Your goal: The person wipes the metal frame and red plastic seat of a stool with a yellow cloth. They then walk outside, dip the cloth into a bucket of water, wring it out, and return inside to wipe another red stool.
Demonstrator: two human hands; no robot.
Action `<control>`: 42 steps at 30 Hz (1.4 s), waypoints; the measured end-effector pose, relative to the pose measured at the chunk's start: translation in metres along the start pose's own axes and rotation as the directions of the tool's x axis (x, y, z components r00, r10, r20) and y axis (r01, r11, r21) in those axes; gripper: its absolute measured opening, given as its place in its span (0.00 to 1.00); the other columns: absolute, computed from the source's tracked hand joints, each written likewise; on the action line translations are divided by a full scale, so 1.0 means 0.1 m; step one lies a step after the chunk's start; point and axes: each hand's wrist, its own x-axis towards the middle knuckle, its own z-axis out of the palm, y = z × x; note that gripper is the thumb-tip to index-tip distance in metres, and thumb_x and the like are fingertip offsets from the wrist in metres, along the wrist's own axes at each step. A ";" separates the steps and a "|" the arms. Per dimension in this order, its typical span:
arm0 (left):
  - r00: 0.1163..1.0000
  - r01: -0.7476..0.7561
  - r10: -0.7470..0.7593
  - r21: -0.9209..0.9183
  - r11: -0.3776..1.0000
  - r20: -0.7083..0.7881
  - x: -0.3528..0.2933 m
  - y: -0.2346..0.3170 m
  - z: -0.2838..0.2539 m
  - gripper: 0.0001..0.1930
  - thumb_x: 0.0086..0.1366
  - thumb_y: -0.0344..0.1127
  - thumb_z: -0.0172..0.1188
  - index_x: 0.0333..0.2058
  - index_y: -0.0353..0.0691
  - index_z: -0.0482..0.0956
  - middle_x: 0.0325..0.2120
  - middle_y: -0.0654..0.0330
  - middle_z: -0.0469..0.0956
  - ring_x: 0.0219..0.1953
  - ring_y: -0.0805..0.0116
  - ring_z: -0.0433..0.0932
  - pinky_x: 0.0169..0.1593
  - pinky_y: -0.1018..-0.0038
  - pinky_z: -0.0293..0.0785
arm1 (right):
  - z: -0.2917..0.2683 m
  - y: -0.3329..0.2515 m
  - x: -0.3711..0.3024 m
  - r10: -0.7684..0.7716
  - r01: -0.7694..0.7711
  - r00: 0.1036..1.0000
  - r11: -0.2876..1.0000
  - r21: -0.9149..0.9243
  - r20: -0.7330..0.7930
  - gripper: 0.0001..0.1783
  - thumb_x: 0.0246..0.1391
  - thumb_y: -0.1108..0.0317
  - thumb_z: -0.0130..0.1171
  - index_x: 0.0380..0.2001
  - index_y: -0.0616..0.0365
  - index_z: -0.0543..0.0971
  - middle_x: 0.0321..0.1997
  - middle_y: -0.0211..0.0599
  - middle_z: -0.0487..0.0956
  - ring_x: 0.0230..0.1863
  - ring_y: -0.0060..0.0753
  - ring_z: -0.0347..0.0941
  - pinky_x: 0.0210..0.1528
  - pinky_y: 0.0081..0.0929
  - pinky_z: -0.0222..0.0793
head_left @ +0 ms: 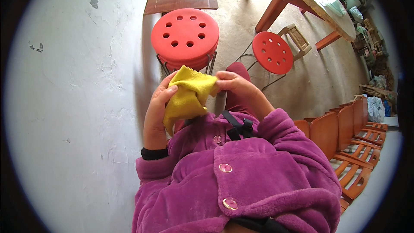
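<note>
Gripping fuzzy, wavy-edged yellow cloth [187, 94] in left hand [158, 103], pinching edge with right hand [236, 84]. Holding near round, perforated stools [185, 31].

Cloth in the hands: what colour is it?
The cloth is yellow, slightly greenish; the head view shows it.

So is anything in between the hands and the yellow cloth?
No, nothing visible is: the left hand and right hand both hold the yellow cloth. The stacked red stools are beyond it, not between.
</note>
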 end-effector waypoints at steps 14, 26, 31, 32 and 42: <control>0.922 -0.230 0.385 0.848 0.478 0.034 0.84 0.82 -0.13 0.16 0.65 0.22 0.53 0.51 0.35 0.79 0.38 0.58 0.82 0.38 0.76 0.78 0.43 0.80 0.74 | -0.27 -1.39 0.46 -0.489 0.144 0.821 0.678 -0.721 -0.295 0.12 0.56 0.62 0.66 0.39 0.57 0.82 0.26 0.19 0.77 0.28 0.09 0.70 0.30 0.14 0.66; 0.780 0.331 0.621 0.796 -0.507 0.071 2.95 -0.09 -0.98 0.29 0.68 0.51 0.52 0.63 0.43 0.68 0.63 0.46 0.62 0.67 0.48 0.58 0.66 0.47 0.53 | -0.84 -0.47 2.62 -0.693 -0.221 0.703 0.002 -0.975 -0.161 0.27 0.58 0.53 0.58 0.59 0.50 0.72 0.64 0.50 0.66 0.66 0.50 0.61 0.64 0.49 0.60; 0.777 0.377 0.628 0.765 -0.522 0.045 3.11 -0.37 -1.22 0.32 0.69 0.55 0.46 0.66 0.44 0.64 0.67 0.48 0.58 0.70 0.47 0.51 0.69 0.42 0.41 | -0.91 -0.04 2.78 -0.634 -0.369 0.734 -0.070 -0.927 -0.244 0.31 0.64 0.47 0.45 0.66 0.50 0.66 0.71 0.51 0.59 0.73 0.50 0.50 0.73 0.49 0.41; 0.795 0.391 0.606 0.739 -0.548 0.029 3.16 -0.34 -1.23 0.32 0.70 0.55 0.45 0.66 0.45 0.63 0.68 0.49 0.57 0.70 0.49 0.53 0.68 0.44 0.44 | -0.92 -0.05 2.82 -0.595 -0.373 0.759 -0.061 -0.926 -0.267 0.31 0.64 0.47 0.45 0.65 0.50 0.66 0.71 0.51 0.58 0.73 0.50 0.50 0.73 0.49 0.41; 0.811 0.246 0.561 0.771 -0.587 0.169 3.83 0.16 -1.60 0.30 0.69 0.58 0.45 0.63 0.47 0.69 0.65 0.51 0.64 0.67 0.55 0.60 0.68 0.52 0.51 | -1.04 -0.27 3.54 -0.627 -0.313 0.754 -0.082 -0.946 -0.195 0.30 0.65 0.51 0.43 0.66 0.54 0.65 0.70 0.49 0.60 0.74 0.48 0.50 0.73 0.49 0.42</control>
